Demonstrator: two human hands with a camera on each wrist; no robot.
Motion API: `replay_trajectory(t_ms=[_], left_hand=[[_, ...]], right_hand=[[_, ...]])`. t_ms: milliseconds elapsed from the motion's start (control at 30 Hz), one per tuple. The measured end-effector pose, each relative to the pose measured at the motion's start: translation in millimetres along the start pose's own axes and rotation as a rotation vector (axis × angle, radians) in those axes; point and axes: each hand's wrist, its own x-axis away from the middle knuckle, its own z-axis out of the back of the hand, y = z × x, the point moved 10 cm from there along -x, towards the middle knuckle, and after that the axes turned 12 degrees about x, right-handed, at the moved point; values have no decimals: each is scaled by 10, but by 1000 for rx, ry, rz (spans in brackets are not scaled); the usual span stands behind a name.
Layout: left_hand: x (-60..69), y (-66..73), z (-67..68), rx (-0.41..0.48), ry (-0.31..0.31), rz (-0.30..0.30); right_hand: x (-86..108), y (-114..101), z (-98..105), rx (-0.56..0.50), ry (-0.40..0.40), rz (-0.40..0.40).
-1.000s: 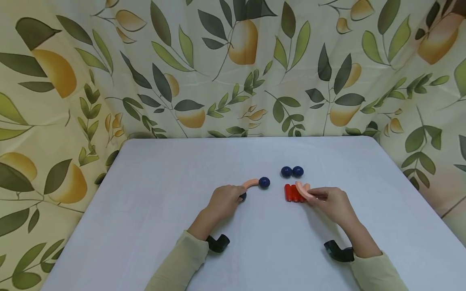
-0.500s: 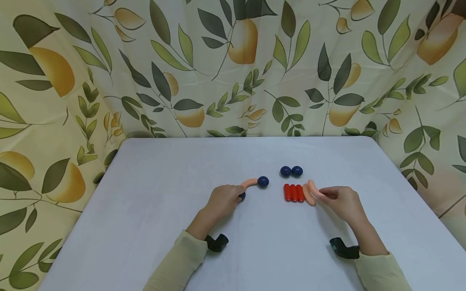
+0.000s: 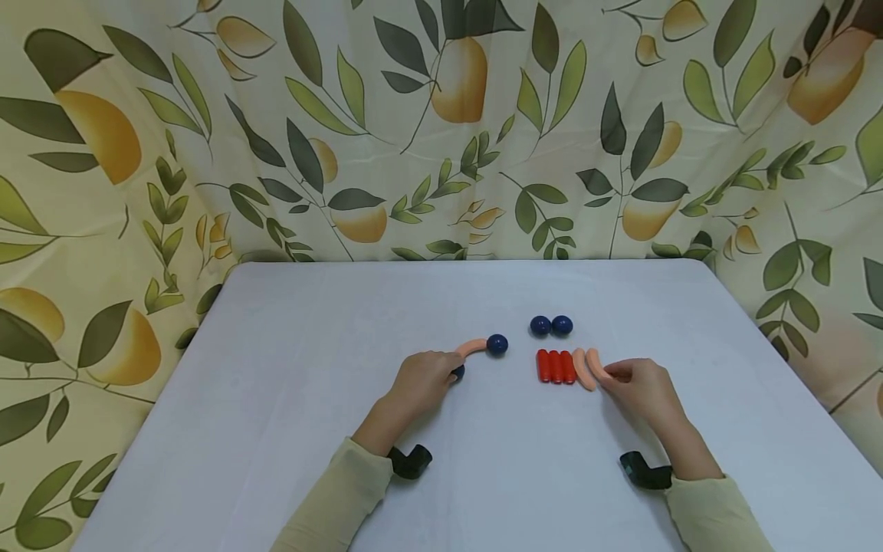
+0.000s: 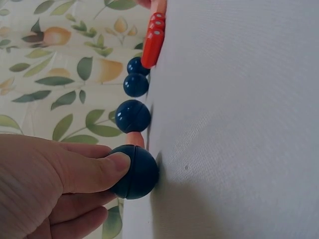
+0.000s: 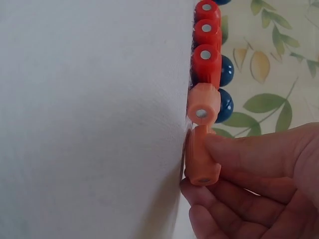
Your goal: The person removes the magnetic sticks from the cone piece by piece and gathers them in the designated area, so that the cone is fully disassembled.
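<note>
My left hand (image 3: 424, 379) pinches a dark blue ball (image 4: 142, 177) between thumb and fingers. A curved peach-coloured magnetic rod (image 3: 473, 347) runs from that ball to another blue ball (image 3: 497, 344); the hand hides part of it. On the right, my right hand (image 3: 641, 387) grips the near end of a curved peach rod (image 5: 201, 157), whose tip shows a silvery disc. That rod lies just right of a second curved peach rod (image 3: 583, 370), with a narrow gap at the far ends. Left of both, straight red rods (image 3: 556, 366) lie side by side.
Two more blue balls, a left one (image 3: 540, 326) and a right one (image 3: 562, 326), sit together behind the red rods. All rests on a white-covered table (image 3: 345, 314). A leaf-patterned curtain (image 3: 441, 192) hangs behind its far edge. A black device is strapped under each wrist.
My right hand has carried its curved rod from over the red rods rightward, then down onto the table beside the other curved rod. My left hand has stayed nearly still.
</note>
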Motion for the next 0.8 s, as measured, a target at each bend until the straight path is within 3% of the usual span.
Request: replay_trajectory(t_ms=[467,700,800], left_hand=[[7,33,25,10,25,-37],[-8,77,-2,31,17,-47],[-16,82,-30,51,10,-26]], right_hand=[[20,-49,-17,-7,-66,-12],[102,-213,243,-65,67,65],[131,-388,261,-101,63,109]])
